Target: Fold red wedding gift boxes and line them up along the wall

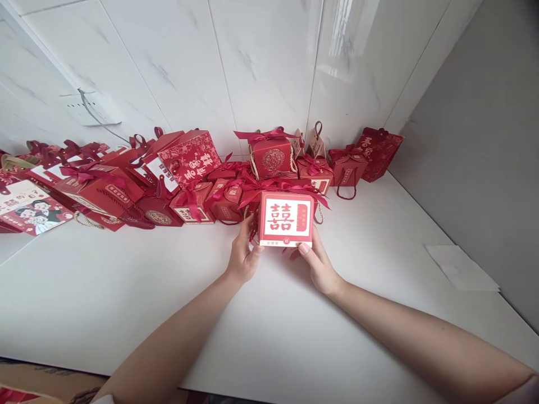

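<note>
A red and white gift box [286,219] with a large red double character on its front is held between my two hands, above the table. A dark red ribbon bow [273,188] spreads over its top. My left hand [244,252] grips the box at its lower left corner, the fingers partly hidden behind it. On the lower right, my right hand [322,266] has its thumb on the front edge and its fingers underneath. Just behind stands a red box with a round gold emblem [273,159], tied with ribbon and gold cord.
Several red gift boxes [191,203] stand in a row along the tiled wall [269,67]. More are heaped at the left, near a wall socket [90,108] with a cable. White paper [461,268] lies on the white table [269,336] at right. A cardboard box [46,379] shows at lower left.
</note>
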Tool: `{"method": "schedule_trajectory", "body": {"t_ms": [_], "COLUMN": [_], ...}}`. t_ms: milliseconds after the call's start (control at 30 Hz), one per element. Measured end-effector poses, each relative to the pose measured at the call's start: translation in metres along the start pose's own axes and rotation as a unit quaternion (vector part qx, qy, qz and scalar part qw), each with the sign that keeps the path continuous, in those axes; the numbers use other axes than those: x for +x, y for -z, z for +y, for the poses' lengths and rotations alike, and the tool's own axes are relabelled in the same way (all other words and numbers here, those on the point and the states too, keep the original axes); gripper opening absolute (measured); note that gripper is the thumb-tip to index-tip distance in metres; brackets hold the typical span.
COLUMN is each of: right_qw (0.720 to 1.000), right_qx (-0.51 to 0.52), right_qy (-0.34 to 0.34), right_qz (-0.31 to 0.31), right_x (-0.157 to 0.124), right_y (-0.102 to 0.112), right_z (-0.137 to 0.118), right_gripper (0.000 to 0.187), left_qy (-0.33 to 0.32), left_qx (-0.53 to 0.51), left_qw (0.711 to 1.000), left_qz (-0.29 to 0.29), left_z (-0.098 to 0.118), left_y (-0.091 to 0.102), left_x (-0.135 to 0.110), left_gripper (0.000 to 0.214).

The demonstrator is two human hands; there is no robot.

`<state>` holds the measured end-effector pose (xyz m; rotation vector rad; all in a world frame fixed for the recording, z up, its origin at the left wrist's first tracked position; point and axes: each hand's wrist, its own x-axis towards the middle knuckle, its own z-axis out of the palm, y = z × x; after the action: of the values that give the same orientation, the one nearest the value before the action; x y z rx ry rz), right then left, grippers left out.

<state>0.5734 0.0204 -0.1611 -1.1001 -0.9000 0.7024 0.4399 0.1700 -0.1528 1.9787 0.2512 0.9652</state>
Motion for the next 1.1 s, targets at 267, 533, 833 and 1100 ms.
{"method": "schedule_trajectory", "body": {"t_ms": [267,533,833,1100], "right_qw": [1.0,1.0,1.0,0.999], "right_qx": [-0.007,0.007,0.016,0.002], "right_qy": [0.01,0.019,0.024,0.035], "right_qz": [0.0,-0.005,-0.005,-0.001], "right_x": [-0.001,-0.0007,-0.0015,-0.0009], "right_y": [0.0002,-0.0003,-0.0001,-0.0011], "right_z": [0.0018,0.0015,0.0036,0.0036], "right_gripper": [0.053,0.052,0.047,0.046], "left_qy": [0.02,0.047,0.043,0.039], "left_qx": [0.06,0.077,0.087,0.082], "left_qw": [0.998,0.996,0.995,0.996], "left_qz": [0.003,0.007,-0.001,-0.009], "left_z": [0.0,0.0038,0.0056,0.0072], "left_y": [0.0013,-0.0002,-0.001,-0.0021], "left_x": [-0.0016,-0.0013,0.0001,-0.0012], "left_gripper": [0.065,0.068,0.061,0.059]}}
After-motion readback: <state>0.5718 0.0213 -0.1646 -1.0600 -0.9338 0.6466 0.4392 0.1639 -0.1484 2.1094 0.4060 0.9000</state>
